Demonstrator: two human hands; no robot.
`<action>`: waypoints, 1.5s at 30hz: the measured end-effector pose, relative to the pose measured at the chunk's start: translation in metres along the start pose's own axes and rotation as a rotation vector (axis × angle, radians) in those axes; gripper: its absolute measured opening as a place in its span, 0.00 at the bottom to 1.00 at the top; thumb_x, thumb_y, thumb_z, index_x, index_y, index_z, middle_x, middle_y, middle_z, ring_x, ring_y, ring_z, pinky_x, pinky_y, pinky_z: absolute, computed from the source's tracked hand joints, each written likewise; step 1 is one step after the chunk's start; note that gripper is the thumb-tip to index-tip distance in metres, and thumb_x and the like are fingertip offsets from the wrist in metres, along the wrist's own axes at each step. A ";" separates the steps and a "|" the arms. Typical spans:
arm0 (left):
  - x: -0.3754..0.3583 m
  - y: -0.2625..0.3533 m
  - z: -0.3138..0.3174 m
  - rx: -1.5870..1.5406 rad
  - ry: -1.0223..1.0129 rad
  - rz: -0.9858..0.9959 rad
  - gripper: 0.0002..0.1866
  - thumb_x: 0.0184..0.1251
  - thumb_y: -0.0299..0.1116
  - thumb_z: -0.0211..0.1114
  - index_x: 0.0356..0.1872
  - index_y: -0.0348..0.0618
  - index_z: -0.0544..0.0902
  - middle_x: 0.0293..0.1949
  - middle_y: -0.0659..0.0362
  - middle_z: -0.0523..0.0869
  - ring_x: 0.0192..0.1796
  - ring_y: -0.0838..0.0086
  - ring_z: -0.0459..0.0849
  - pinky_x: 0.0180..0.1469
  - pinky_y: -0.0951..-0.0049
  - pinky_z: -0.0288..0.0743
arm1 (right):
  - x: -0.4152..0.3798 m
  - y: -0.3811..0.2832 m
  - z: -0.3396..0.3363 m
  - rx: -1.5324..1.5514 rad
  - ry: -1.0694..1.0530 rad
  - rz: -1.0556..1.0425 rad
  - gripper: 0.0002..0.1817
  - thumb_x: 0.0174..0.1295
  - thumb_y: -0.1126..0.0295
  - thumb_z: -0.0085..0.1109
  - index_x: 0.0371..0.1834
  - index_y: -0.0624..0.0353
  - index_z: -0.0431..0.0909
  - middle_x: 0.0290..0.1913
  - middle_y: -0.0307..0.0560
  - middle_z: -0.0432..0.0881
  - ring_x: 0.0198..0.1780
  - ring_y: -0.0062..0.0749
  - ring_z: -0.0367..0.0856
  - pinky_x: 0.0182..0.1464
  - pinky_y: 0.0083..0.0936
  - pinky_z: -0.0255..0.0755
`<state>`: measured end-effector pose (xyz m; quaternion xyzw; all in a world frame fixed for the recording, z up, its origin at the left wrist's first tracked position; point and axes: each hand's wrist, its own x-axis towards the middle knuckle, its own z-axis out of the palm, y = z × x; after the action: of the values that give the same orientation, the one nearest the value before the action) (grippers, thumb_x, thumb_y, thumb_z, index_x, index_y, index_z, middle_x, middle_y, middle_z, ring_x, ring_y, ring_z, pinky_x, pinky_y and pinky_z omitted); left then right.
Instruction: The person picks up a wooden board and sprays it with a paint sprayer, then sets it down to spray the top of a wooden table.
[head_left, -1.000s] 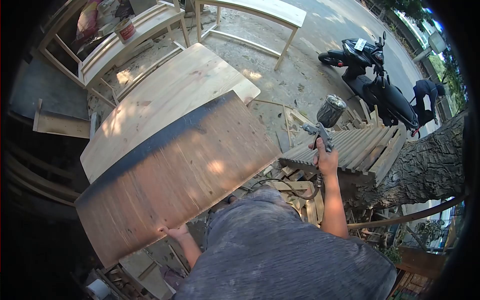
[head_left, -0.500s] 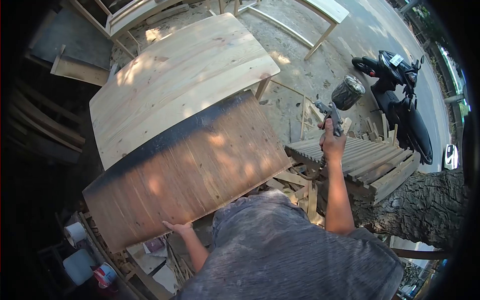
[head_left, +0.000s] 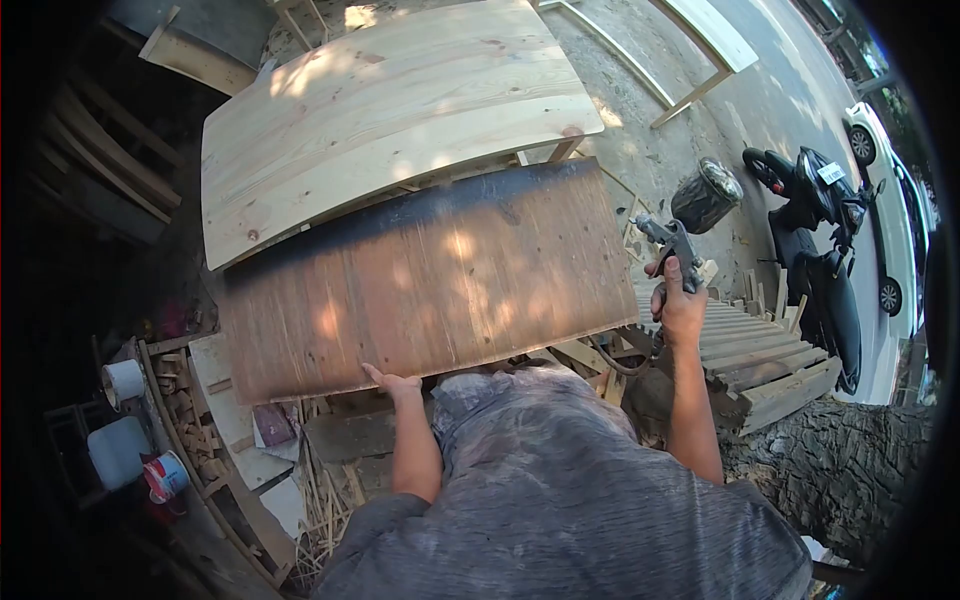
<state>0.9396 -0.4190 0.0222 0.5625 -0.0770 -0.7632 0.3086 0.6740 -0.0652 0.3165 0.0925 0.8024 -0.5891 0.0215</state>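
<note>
My left hand [head_left: 397, 385] grips the near edge of a brown plywood board [head_left: 440, 285], thumb on top and fingers hidden beneath. A dark, blackened band runs along the board's far edge, beside a pale wooden table [head_left: 400, 115]. My right hand [head_left: 682, 312] is closed around the handle of a spray gun [head_left: 672, 240], held upright off the board's right end. A hose hangs below the gun.
A slatted wooden stack [head_left: 760, 360] and a tree trunk [head_left: 850, 470] are on the right. Beyond are a dark bucket [head_left: 708, 195], a motorbike [head_left: 825, 250] and a white car [head_left: 895, 220]. Paint tubs [head_left: 165, 475] and wood scraps [head_left: 200, 420] lie at left.
The board has shifted right and its near edge looks swung up and away, with my left hand still on it. The spray gun has moved slightly right. A white car shows behind the motorbike.
</note>
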 end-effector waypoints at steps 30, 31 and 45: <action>0.077 -0.063 -0.056 0.005 -0.308 -0.182 0.30 0.71 0.31 0.73 0.72 0.40 0.75 0.70 0.52 0.81 0.75 0.55 0.74 0.79 0.40 0.65 | 0.002 0.004 0.010 -0.145 -0.229 0.098 0.34 0.74 0.36 0.58 0.41 0.62 0.88 0.15 0.35 0.74 0.16 0.16 0.69 0.21 0.19 0.60; 0.079 -0.061 -0.057 0.025 -0.294 -0.208 0.29 0.71 0.31 0.74 0.71 0.41 0.76 0.70 0.53 0.81 0.75 0.55 0.73 0.78 0.40 0.65 | 0.004 0.003 0.013 -0.131 -0.215 0.084 0.34 0.74 0.36 0.58 0.41 0.62 0.88 0.14 0.34 0.73 0.15 0.16 0.69 0.20 0.19 0.59; 0.047 0.044 0.041 -0.012 0.607 -0.106 0.40 0.83 0.63 0.27 0.81 0.50 0.67 0.82 0.57 0.68 0.81 0.56 0.67 0.83 0.42 0.55 | 0.024 0.006 0.025 -0.113 -0.228 0.154 0.29 0.76 0.43 0.61 0.42 0.63 0.86 0.33 0.40 0.87 0.19 0.17 0.73 0.22 0.20 0.64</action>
<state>0.9107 -0.4899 0.0189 0.7661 0.0527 -0.5758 0.2807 0.6498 -0.0844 0.3000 0.0851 0.8173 -0.5462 0.1629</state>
